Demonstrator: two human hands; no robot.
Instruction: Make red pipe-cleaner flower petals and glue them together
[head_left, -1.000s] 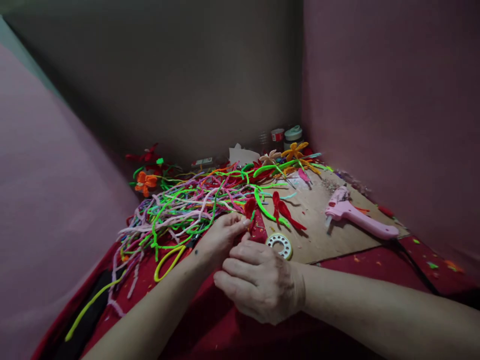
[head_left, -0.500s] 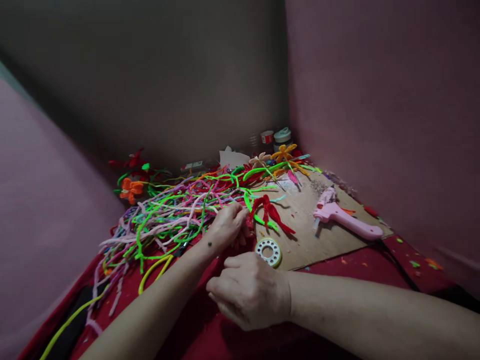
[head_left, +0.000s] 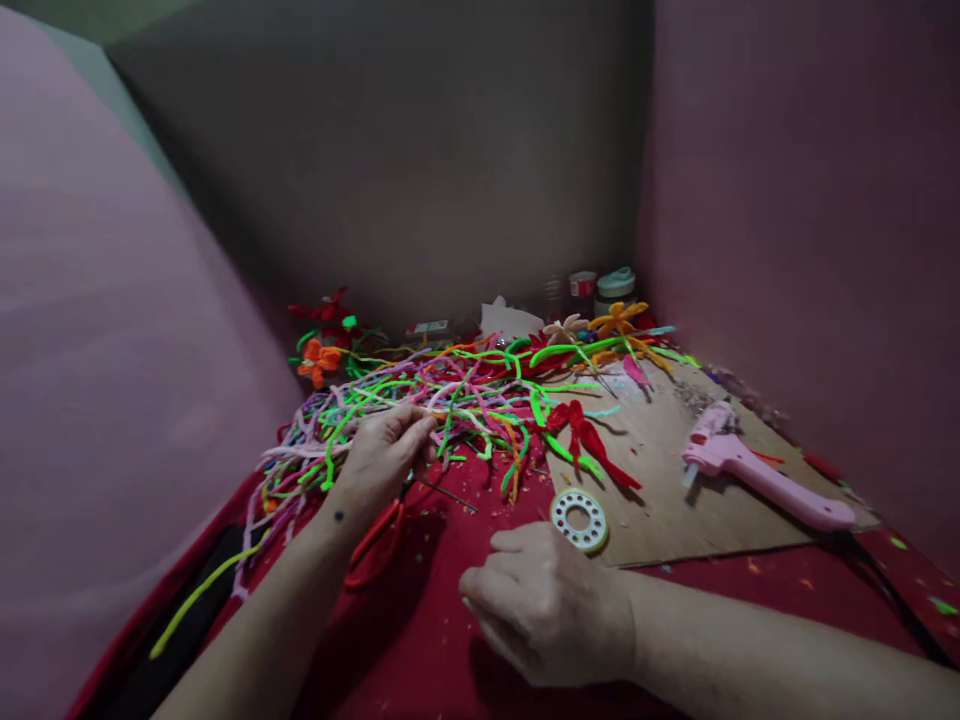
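Over the near edge of a tangled heap of coloured pipe cleaners (head_left: 390, 385), my left hand (head_left: 382, 455) is pinched closed. Strands lie at its fingertips, but I cannot make out what is between them. Just below that hand, red-handled scissors (head_left: 379, 545) lie on the red cloth (head_left: 427, 640), partly covered by the hand. My right hand (head_left: 551, 605) is curled into a closed fist in front of a roll of tape (head_left: 579, 520); the inside of the fist is hidden. A red pipe-cleaner piece (head_left: 589, 440) with green strands lies beyond the tape.
A pink glue gun (head_left: 757, 470) rests on a cardboard sheet (head_left: 660, 510) at the right. Finished flowers, one orange (head_left: 319, 360) and one yellow-orange (head_left: 619, 318), stand at the back. A lidded bottle (head_left: 615, 285) is near the walls. A thin dark stick (head_left: 450, 495) lies beside the scissors.
The view has turned left. My left hand has moved left, away from the red piece, uncovering the scissors and the stick. The yellow loop near it has shifted out of place. My right fist stays closed.
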